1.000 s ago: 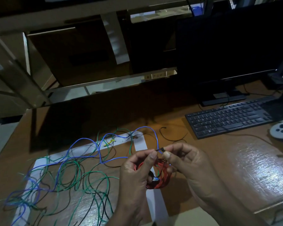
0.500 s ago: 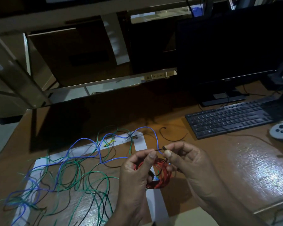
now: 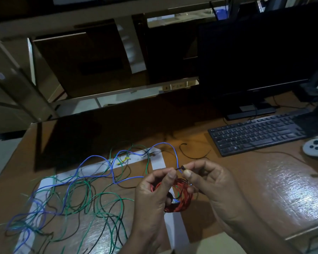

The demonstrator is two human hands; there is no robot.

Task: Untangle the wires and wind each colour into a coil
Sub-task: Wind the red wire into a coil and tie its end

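A brown desk point(image 3: 218, 173) carries tangled wires point(image 3: 72, 195), a keyboard point(image 3: 255, 134) and a monitor point(image 3: 255, 52).

Two bare hands show at the bottom of the head view, each with its wrist and the start of a forearm. The left hand point(image 3: 151, 200) wears no glove, ring or watch, and no sleeve covers its wrist. The right hand point(image 3: 215, 187) is bare in the same way, with its forearm uncovered down to the frame's lower edge. The thumbnails on both hands are short and plain. No cuff, strap or band shows on either arm.
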